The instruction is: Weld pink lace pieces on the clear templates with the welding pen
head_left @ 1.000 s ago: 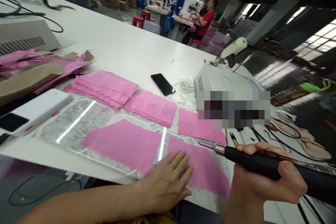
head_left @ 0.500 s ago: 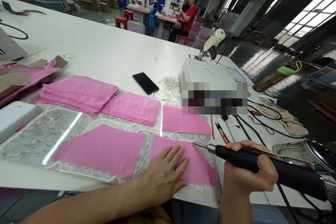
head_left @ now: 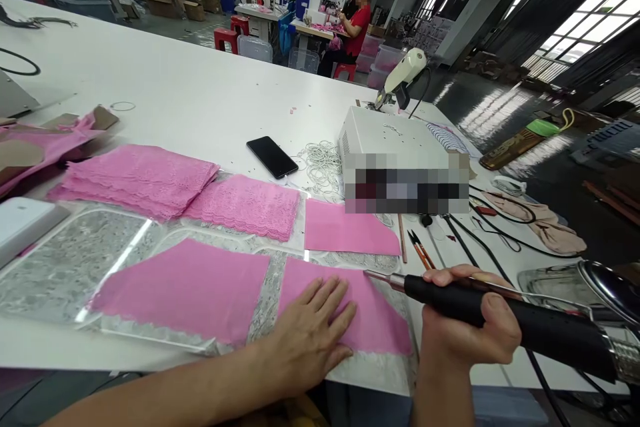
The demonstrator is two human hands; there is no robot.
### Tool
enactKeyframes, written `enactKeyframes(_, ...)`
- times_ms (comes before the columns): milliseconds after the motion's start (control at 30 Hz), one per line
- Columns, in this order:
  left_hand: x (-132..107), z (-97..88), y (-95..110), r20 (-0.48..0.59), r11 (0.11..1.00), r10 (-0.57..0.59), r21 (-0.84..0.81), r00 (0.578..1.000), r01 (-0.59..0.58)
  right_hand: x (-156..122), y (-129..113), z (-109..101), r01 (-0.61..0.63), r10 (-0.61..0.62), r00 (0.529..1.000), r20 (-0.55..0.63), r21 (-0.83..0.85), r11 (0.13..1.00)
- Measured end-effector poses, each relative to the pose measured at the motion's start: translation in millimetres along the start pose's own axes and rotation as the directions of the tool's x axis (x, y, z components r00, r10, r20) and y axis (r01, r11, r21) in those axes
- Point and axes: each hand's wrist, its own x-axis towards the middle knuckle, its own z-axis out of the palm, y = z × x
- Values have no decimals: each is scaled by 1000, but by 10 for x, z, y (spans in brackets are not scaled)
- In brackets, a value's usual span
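Note:
My left hand (head_left: 316,330) lies flat, fingers spread, on a cut pink fabric panel (head_left: 383,320). In my right hand (head_left: 467,323) is a thick black corded handpiece (head_left: 460,300) with a narrow metal tip. That tip meets the panel's upper edge, right of my left fingers. To the left, a second pink panel (head_left: 185,290) with one scalloped edge lies on a marbled board (head_left: 55,267). Behind them are a small pink piece (head_left: 350,228), a stack of pink lace pieces (head_left: 140,177) and more lace (head_left: 247,203).
A grey box unit (head_left: 395,140) stands behind the panels, with a phone (head_left: 273,157) and tangled pale cord (head_left: 321,163) beside it. Orange-handled snips (head_left: 421,250), black cables (head_left: 463,240) and a glass jar (head_left: 550,287) lie right. A person in red (head_left: 357,27) sits at a sewing machine beyond.
The view has shifted slightly, so everything sits a little further left. My left hand stays on the panel, and the tip remains at the panel's upper edge.

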Motion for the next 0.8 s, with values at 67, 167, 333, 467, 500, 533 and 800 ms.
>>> enactKeyframes(67,-3,2,-2,1,1000,-4,1,1000,4,-4,2,3,-5,5,1000,-1,-6,1000)
enactKeyframes(167,-7,12,-8,-6,1000,-6,-1,1000,6,-8,12,13,-34,34,999,-34,-6,999)
enactKeyframes(333,-15,43,-29,-49,1000,0,-12,999,-1,-19,21,66,-41,41,999,-32,3,999)
enactKeyframes(467,-4,42,-49,-85,1000,29,5,996,-28,2,-35,63,-34,35,999,-37,42,999)
enactKeyframes(500,0,34,-52,-89,999,39,7,995,-39,17,-65,32,-37,39,998,-47,47,998)
enactKeyframes(533,5,23,-55,-90,999,52,8,995,-52,35,-102,-16,-43,45,997,-57,48,998)
enactKeyframes(800,10,-95,-34,-117,981,189,-26,975,-193,78,-425,-619,-68,63,988,-143,-28,997)
